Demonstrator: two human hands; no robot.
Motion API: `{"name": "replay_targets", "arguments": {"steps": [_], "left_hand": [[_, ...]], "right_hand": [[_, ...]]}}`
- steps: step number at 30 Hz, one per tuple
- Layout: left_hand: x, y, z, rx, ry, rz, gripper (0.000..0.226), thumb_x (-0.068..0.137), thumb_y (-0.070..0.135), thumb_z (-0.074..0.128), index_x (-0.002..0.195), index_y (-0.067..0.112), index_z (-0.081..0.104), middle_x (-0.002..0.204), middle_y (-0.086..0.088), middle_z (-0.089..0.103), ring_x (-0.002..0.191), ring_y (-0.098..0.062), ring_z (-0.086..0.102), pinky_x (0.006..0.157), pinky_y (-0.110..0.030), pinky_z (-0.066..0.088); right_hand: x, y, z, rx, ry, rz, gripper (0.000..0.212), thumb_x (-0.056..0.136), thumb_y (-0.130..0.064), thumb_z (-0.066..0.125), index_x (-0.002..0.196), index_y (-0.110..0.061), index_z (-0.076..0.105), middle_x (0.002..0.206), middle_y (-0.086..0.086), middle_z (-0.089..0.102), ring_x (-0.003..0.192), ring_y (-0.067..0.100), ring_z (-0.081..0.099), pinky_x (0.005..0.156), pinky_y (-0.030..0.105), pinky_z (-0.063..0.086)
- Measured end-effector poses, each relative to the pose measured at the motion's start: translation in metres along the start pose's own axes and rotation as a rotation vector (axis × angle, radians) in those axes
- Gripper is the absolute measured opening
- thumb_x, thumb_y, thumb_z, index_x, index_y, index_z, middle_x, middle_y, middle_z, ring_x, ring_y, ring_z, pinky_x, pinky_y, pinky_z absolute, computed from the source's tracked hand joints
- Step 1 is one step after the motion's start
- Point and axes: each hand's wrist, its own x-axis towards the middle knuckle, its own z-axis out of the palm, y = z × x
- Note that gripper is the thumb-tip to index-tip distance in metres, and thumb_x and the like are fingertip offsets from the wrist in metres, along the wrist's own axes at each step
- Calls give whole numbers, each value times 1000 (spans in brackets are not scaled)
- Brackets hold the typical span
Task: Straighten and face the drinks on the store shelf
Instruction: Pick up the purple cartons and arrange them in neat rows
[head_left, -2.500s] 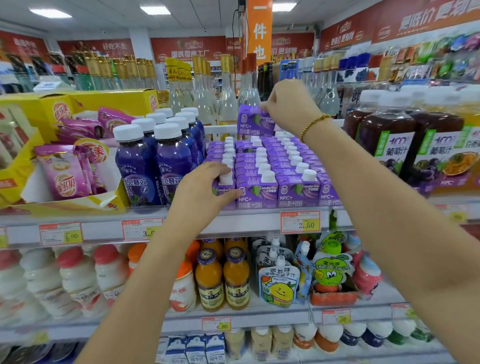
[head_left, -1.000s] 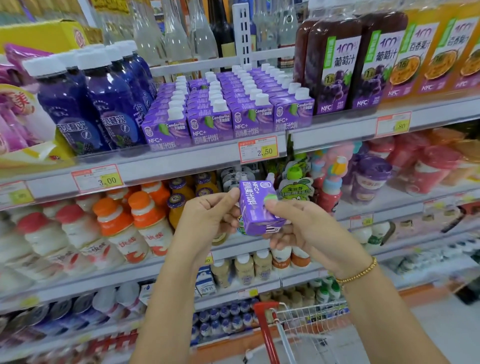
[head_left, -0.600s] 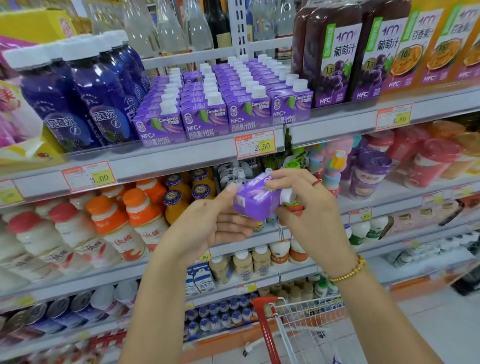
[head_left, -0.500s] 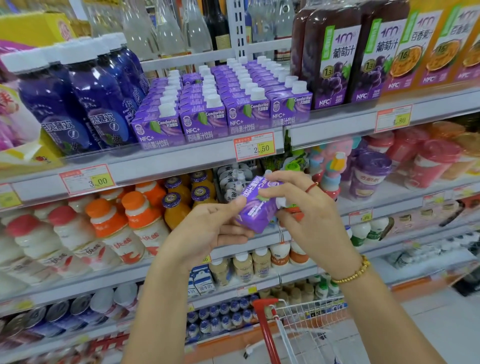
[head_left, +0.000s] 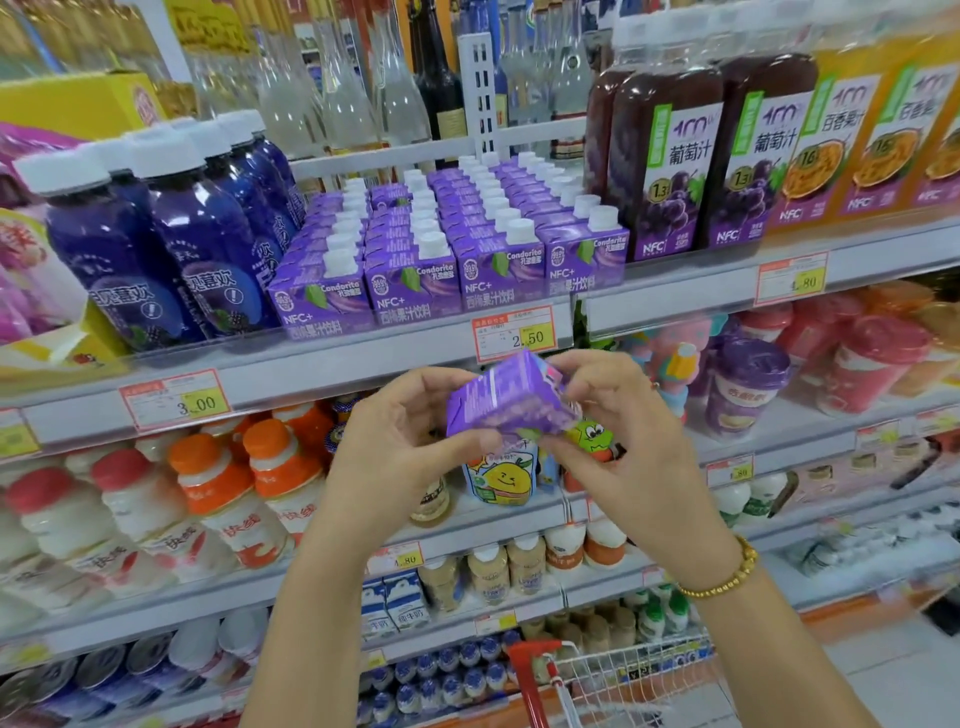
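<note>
The left hand (head_left: 395, 447) and the right hand (head_left: 618, 447) are holding one purple carton (head_left: 511, 397) between them, off the shelf and in front of the shelf edge (head_left: 311, 369). The carton is sitting tilted, just below the price tag (head_left: 514, 333) marked 2.50, with a panel of small print facing the camera (its cap cannot be made out in this view). The left hand is pinching the carton's left end, with its fingers curling over the upper edge and its thumb pressing under the lower edge. The right hand is pinching the right end in the same manner, fingers above and thumb below. A gold bracelet (head_left: 727, 577) is hanging on the right wrist. Above the hands, the rows of matching cartons (head_left: 447, 244) are standing upright on the shelf, with the front labels facing outward. These rows are standing between the blue bottles (head_left: 197, 244) on the left and the grape juice bottles (head_left: 670, 156) on the right. Below the forearms, a shopping cart (head_left: 597, 680) with a red handle is showing at the bottom edge of the view.
</note>
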Motion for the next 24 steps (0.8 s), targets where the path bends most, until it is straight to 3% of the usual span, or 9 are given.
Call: {"name": "replay_targets", "arguments": {"steps": [4,9,12,14,16,18,20,24], "left_hand": [[8,21,-8,-55,54,-82,36,61,31,70,93,14,70,82,-4,75,72,-13,70,56,-19,56],[27,59,-20,38,227,12,35,69,48,58,68,17,74,70,-7,73,59,-15,68,52,-19,55],[42,72,-36,265,399,228,34,77,54,52,78,26,71,73,4,73,71,-10,70,68,-23,57],[54,71,-50,550,461,272,29,83,53,57,97,30,69,96,13,71,92,-4,64,85,-22,49],[65,61,-60,759,444,218,39,84,44,64,118,27,62,120,12,61,108,-2,52,91,-18,36],[73,48,-66,858,377,217,49,83,35,70,127,20,57,132,5,55,119,-9,47,95,-19,32],[74,37,-68,938,343,263,53,82,29,71,131,17,54,137,2,52,126,-13,45,102,-21,30],[75,33,-73,965,363,320,55,81,29,72,131,16,55,137,1,53,127,-14,46,107,-25,31]], "right_hand": [[29,-1,-2,-392,-10,-302,48,78,8,65,116,-19,52,133,4,41,109,9,53,85,23,50],[86,-15,-5,-488,2,-456,29,87,-5,64,116,-6,65,117,12,55,94,14,56,85,20,47],[135,-21,-6,-513,9,-385,38,80,-11,71,116,-4,63,104,10,57,91,14,53,84,16,42],[171,-22,-6,-520,-12,-298,39,80,-17,72,115,-6,62,96,2,54,85,15,54,84,17,45],[209,-17,-4,-569,-58,-197,38,80,-22,73,114,-10,60,91,1,55,81,17,57,82,30,51],[243,-9,3,-641,-117,-87,39,80,-24,74,114,-12,60,89,3,56,79,18,56,81,35,50],[271,0,12,-691,-191,13,41,80,-24,74,116,-11,59,92,4,57,79,17,54,77,29,49],[304,17,31,-759,-325,110,48,80,-23,75,120,-7,55,99,6,55,86,19,51,78,28,46]]}}
